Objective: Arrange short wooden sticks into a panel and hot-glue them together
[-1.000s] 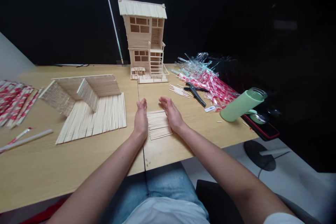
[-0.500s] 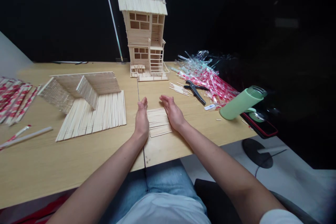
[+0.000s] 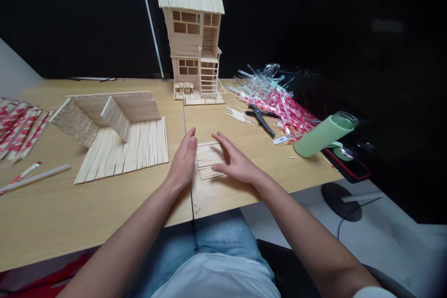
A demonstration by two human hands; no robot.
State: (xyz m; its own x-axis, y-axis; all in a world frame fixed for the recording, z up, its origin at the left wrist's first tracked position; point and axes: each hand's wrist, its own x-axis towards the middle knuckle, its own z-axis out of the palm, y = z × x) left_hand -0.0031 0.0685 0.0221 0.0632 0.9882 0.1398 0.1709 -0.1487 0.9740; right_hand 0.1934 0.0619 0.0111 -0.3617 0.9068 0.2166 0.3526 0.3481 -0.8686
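A small mat of wooden sticks [image 3: 208, 160] is seen lying flat near the front edge of the tabletop [image 3: 70, 214]. It is flanked by the left hand [image 3: 183, 160], held open on edge, and partly covered by the flat, open right hand [image 3: 234, 163]; nothing is gripped.

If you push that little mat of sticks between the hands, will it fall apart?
Probably. The mat of sticks looks like thin loose pieces laid side by side, so a push could scatter them. They seem light. The left hand and right hand press its edges, likely keeping them together.
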